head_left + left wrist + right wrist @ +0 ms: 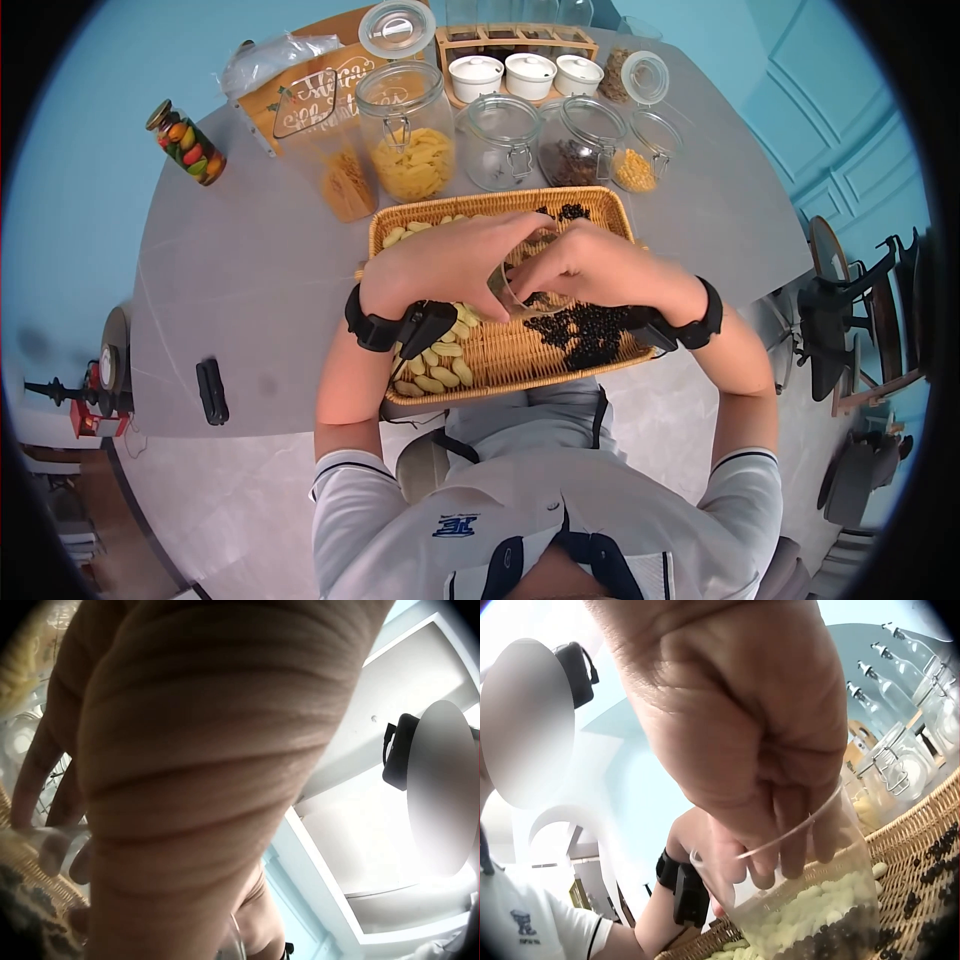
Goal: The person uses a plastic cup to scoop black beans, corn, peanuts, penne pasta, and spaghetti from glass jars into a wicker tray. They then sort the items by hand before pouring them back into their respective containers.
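Observation:
A clear, open-topped container (pixel 508 290) is held over the wicker basket (pixel 500 382). The left hand (pixel 445 262) curves round its side, fingers and thumb spread apart. Into its mouth reach the fingers of the right hand (pixel 600 265). In the right wrist view the right hand (pixel 757 742) has its fingertips below the container's rim (pixel 780 841), with nothing visible between them. Pale peanuts (pixel 435 372) lie in the basket's left part and black beans (pixel 590 335) in its right part. Whether those seen through the container wall are inside it, I cannot tell.
Behind the basket stand a jar of yellow pasta (pixel 415 165), several clip-top jars, including an empty-looking one (pixel 500 150), and white lidded pots (pixel 528 75) on a rack. A jar of colourful pieces (pixel 190 150) stands back left. A black object (pixel 212 390) lies near the left edge.

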Available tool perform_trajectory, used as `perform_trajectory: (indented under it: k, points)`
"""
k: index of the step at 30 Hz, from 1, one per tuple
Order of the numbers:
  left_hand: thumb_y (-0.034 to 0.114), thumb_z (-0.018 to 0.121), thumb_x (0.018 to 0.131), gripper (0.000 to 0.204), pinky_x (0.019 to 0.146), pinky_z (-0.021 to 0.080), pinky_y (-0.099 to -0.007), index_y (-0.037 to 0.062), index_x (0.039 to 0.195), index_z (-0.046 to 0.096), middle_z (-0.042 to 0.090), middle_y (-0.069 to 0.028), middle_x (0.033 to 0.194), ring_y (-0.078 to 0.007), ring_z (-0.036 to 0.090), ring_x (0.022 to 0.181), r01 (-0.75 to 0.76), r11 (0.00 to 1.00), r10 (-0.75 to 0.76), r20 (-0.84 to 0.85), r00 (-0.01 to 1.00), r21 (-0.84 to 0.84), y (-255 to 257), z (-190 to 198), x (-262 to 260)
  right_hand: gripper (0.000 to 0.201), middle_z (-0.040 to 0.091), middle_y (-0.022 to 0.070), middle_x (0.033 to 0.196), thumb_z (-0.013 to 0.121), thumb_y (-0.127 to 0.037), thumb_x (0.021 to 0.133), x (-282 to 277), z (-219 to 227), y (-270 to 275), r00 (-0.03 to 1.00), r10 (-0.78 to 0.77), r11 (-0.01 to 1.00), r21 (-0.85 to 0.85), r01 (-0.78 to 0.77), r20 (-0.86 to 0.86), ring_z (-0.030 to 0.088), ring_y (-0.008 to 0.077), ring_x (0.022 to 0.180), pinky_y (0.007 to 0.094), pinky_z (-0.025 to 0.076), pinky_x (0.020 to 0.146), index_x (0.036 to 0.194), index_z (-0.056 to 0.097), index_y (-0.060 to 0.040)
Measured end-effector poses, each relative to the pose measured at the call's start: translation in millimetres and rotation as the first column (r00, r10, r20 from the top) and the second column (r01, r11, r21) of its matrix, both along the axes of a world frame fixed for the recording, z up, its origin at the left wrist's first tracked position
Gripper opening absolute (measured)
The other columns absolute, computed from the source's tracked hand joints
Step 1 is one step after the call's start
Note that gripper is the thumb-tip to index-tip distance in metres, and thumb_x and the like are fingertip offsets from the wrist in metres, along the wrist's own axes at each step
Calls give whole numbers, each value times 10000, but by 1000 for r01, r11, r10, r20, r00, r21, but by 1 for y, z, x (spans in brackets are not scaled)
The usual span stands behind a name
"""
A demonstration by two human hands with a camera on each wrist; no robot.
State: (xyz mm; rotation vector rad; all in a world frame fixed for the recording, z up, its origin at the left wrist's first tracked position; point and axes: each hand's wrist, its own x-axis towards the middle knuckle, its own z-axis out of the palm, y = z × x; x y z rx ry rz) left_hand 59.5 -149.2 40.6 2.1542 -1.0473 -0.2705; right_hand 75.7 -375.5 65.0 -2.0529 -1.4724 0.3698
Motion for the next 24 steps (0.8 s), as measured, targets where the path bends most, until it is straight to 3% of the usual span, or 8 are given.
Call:
perform_trajectory:
  k: [4,7,10,11,15,18,24]
  points:
    - [211,943,616,1037,1091,463,-401,49,1488,404,575,-170,1419,-324,550,1333,14,999,-12,46,999,-45,3,-7,3,126,768,113,903,774,-62,857,3,27,-35,943,-258,955,93,282,-209,727,284,820,345,560,786,980,791,-42]
    - [183,937,627,1026,1101,461,-394,58,1494,402,565,-167,1434,-306,542,1350,2,1000,-1,31,1000,-16,0,-2,0,279,756,152,1035,817,-131,824,17,14,-68,943,-332,938,-113,329,-11,721,300,924,365,563,867,1083,766,-40]
    - [178,937,628,1029,1103,461,-392,71,1499,400,558,-166,1443,-305,540,1355,-16,1000,16,5,1000,3,-1,1,-2,565,684,200,1209,861,-217,763,13,-33,-87,926,-170,956,-173,238,337,658,350,1095,424,532,962,1264,683,-26]
    - [180,937,629,1030,1103,462,-394,73,1501,399,558,-164,1443,-307,540,1354,-19,1000,19,9,1000,3,-2,0,-2,753,618,190,1293,877,-344,707,6,-40,-90,918,-169,915,-289,281,359,604,360,1176,449,497,1011,1366,619,-85]
    - [200,937,635,1035,1096,465,-406,84,1508,394,560,-160,1441,-316,545,1344,-46,998,45,18,999,48,-1,2,-3,772,599,115,1274,875,-479,659,-12,-41,-90,856,-16,874,-408,262,517,606,305,1150,417,517,977,1325,648,-162]
    - [220,935,639,1037,1081,469,-419,97,1514,392,560,-154,1438,-325,549,1331,-71,993,70,12,997,91,-3,6,-5,758,594,97,1253,878,-474,649,-13,-50,-93,824,47,883,-410,231,565,598,287,1138,410,515,967,1307,658,-169]
    - [236,936,635,1052,1061,469,-425,121,1526,389,558,-130,1437,-326,553,1311,-94,992,94,0,996,81,-4,4,-7,449,601,84,1149,800,-250,790,-6,-57,-96,950,-42,925,-347,154,311,619,300,1089,429,536,891,1192,672,-99]
